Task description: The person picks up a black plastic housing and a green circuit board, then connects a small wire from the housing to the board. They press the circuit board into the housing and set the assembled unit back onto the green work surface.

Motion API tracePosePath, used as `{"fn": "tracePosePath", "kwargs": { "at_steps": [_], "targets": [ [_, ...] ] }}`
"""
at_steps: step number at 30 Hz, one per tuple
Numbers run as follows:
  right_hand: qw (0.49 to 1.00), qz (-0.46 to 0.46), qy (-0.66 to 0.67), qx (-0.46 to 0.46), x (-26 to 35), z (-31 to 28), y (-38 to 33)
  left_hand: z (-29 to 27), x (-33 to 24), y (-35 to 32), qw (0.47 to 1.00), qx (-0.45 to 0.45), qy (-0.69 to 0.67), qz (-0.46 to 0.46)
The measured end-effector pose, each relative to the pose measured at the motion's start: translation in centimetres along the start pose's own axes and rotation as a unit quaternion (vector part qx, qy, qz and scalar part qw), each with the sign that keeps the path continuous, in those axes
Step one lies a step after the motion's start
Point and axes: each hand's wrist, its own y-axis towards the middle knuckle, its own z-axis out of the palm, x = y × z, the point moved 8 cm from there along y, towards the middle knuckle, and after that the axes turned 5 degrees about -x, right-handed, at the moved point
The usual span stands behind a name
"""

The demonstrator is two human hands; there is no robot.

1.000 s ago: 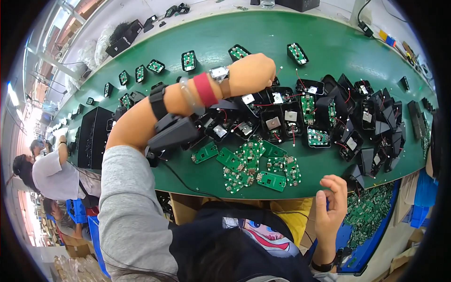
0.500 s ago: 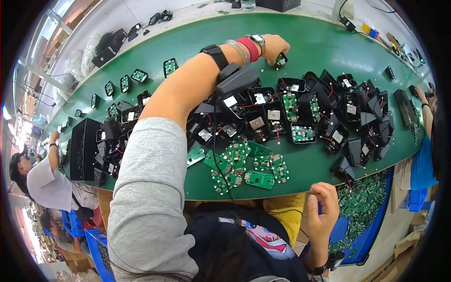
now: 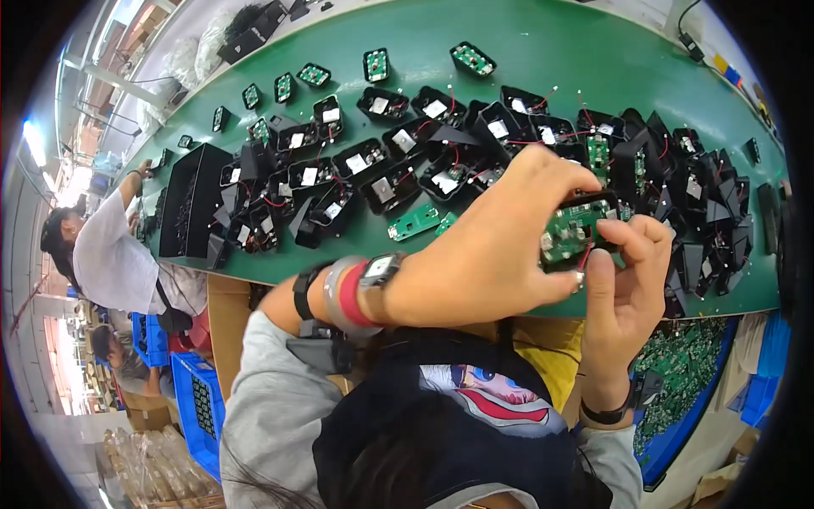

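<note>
My left hand [image 3: 500, 237] is closed round a small black plastic case. A green circuit board [image 3: 566, 231] sits in the case's opening, facing up. My right hand [image 3: 629, 284] is curled at the board's right edge, with its index fingertip on the board and its thumb just below. A thin red wire [image 3: 588, 250] with a small white plug hangs from the board near that thumb. The left hand covers most of the case. Behind the hands, open black cases [image 3: 445, 181] with silver parts and red wires crowd the green table [image 3: 560, 47].
A row of cases with boards fitted [image 3: 473, 59] runs along the far side. Loose circuit boards [image 3: 413, 222] lie beside my left wrist. A deep black box [image 3: 197, 199] stands at left; a blue bin of boards [image 3: 678, 373] is below right. Another person [image 3: 114, 254] works at far left.
My left hand has come back from the far side, leaving a board-fitted case there, and now holds another case near me. My right hand has risen to meet it. The view has shifted.
</note>
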Motion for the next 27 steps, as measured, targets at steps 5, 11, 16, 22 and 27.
{"fn": "tracePosePath", "kwargs": {
  "at_steps": [5, 11, 16, 22, 27],
  "targets": [
    [0.994, 0.048, 0.094, 0.005, -0.8, 0.6, -0.1, 2.1, 1.7, -3.5, 0.871, 0.058, -0.424, -0.242],
    [0.992, -0.037, -0.001, 0.122, 0.0, 0.7, -1.6, 4.0, 3.5, -4.4, 0.845, 0.046, -0.464, -0.263],
    [0.992, -0.064, 0.011, 0.107, 0.4, -0.4, -1.6, 5.3, 2.8, -4.6, 0.849, 0.053, -0.471, -0.234],
    [0.978, 0.123, 0.156, -0.056, -2.2, -1.4, -2.8, 6.4, 3.0, -5.7, 0.863, 0.039, -0.433, -0.258],
    [0.997, 0.018, -0.071, -0.015, -0.7, -1.6, -3.0, 6.5, 3.4, -6.0, 0.842, 0.017, -0.458, -0.284]
  ]
}}
